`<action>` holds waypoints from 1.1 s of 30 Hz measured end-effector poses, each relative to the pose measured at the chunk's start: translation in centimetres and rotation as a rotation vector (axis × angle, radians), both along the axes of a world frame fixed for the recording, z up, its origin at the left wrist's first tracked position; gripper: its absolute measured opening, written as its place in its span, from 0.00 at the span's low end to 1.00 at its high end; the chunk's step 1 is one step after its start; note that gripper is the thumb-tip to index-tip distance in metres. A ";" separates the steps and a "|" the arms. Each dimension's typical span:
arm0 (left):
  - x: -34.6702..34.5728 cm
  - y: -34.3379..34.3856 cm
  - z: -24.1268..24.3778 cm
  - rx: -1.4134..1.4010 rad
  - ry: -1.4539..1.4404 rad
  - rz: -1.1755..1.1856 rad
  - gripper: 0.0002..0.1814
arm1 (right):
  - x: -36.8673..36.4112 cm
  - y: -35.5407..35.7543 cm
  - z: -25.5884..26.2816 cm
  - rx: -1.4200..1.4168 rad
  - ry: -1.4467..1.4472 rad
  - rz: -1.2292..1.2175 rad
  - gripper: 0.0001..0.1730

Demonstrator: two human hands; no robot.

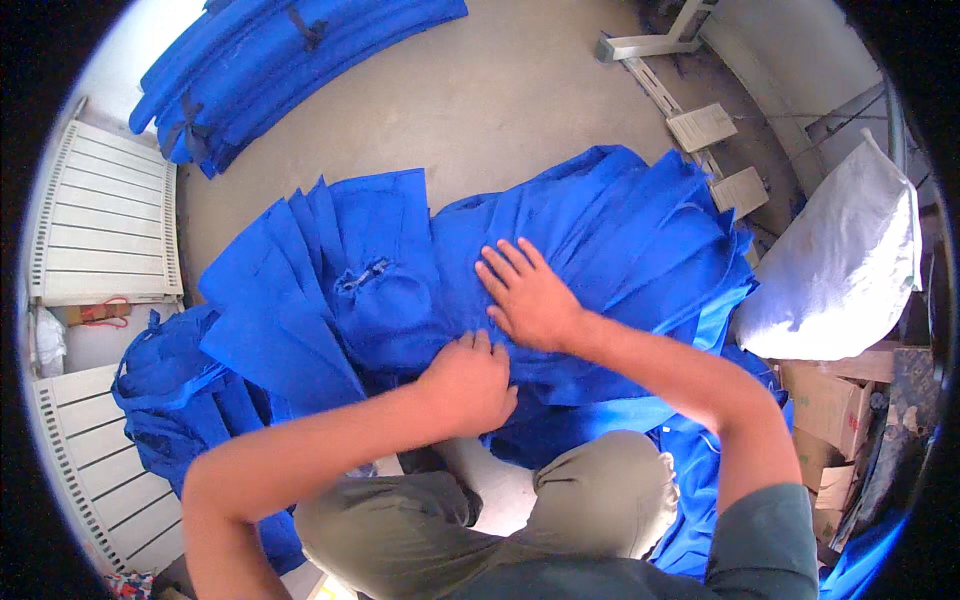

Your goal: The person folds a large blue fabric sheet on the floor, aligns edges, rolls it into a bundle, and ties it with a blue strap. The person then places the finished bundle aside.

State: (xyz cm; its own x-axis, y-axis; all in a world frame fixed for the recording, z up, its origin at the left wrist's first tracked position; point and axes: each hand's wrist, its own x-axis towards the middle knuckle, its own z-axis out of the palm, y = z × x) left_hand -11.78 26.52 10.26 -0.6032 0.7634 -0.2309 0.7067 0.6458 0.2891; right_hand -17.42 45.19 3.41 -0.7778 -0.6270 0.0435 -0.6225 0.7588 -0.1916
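Note:
A large heap of blue fabric pieces point(600, 217) lies in front of me, layered and fanned out at both ends. My right hand point(531, 300) rests flat on top of it, fingers spread. Close beside it, my left hand point(469, 382) is at the near edge of the heap with its fingers curled down over the cloth; whether it grips a fold I cannot tell. Left of my hands, a gathered, knotted spot point(365, 276) shows in the fabric. A further bundle of blue cloth point(169, 375) sits at the left.
Tied rolls of blue fabric point(300, 67) lie on the floor at the back left. White radiators point(105, 217) stand along the left. At the right are a metal stand with pedals point(701, 127), a stuffed white sack point(832, 255) and cardboard boxes point(825, 405).

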 end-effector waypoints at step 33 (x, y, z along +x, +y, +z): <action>0.0 -18.0 14.6 -0.442 -0.006 0.163 0.04 | 1.0 1.6 1.9 -0.455 -0.030 0.045 0.31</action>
